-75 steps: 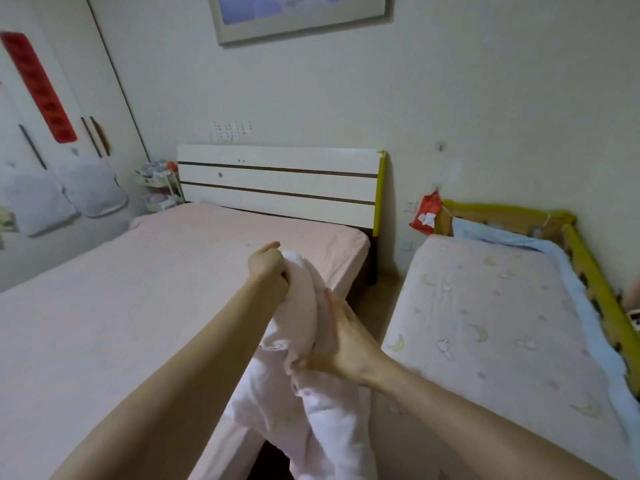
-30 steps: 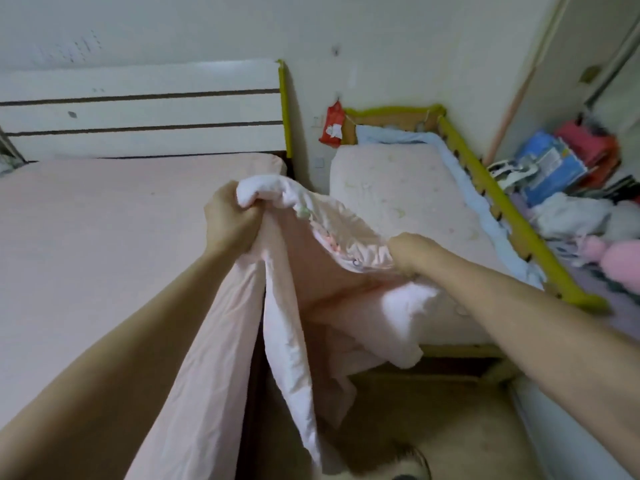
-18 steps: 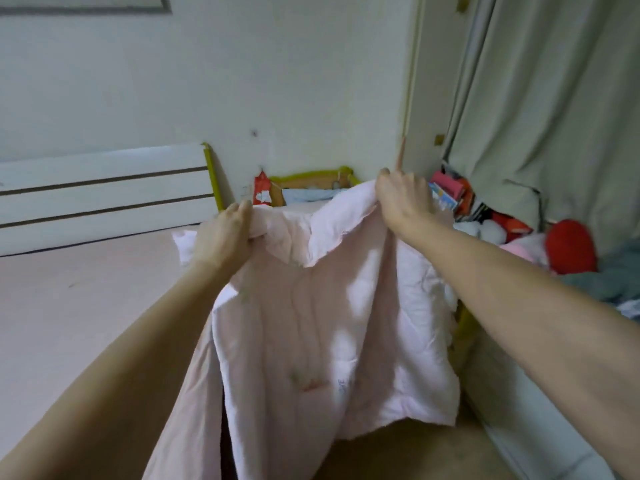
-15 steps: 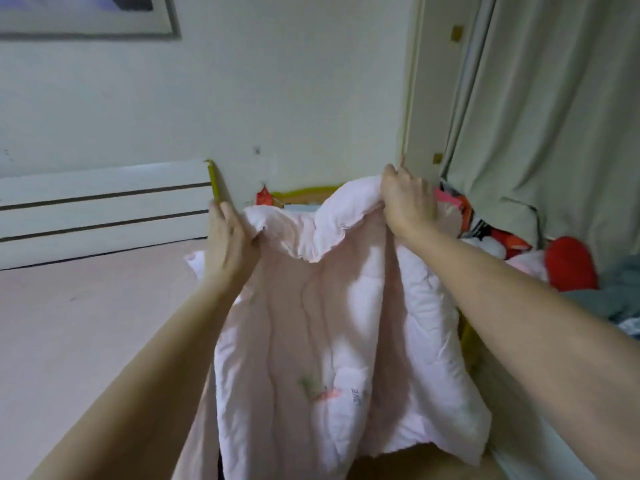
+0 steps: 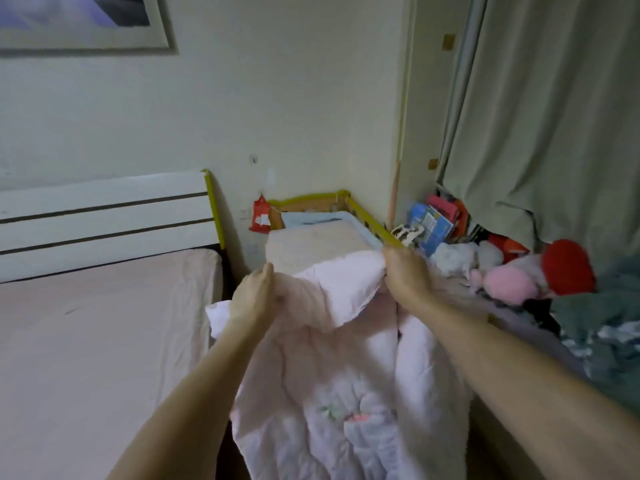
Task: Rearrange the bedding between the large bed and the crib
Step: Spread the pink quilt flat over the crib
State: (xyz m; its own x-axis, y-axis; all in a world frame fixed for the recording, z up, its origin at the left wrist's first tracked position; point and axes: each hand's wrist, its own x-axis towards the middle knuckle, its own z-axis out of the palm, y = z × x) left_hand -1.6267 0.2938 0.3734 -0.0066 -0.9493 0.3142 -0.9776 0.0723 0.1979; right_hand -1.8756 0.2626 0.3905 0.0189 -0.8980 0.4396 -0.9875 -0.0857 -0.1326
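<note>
A pale pink quilt [image 5: 346, 382] hangs spread out in front of me, over the near end of the crib. My left hand [image 5: 254, 296] grips its top edge on the left and my right hand [image 5: 403, 273] grips the top edge on the right. The crib [image 5: 311, 242], with a yellow-padded wooden rail and a patterned mattress, stands behind the quilt against the wall. The large bed [image 5: 86, 334] with a pink sheet and a white headboard lies to the left. The quilt hides the crib's near half.
A red packet [image 5: 260, 216] hangs at the crib's head. Plush toys [image 5: 512, 282], boxes and a grey-green curtain [image 5: 554, 116] crowd the right side. A dark gap [image 5: 227, 271] separates bed and crib. A framed picture [image 5: 86, 24] hangs above the bed.
I have turned from the large bed toward the crib and opened the bundled quilt out between both hands. Over the last half second the quilt's top edge has dropped lower, over the crib.
</note>
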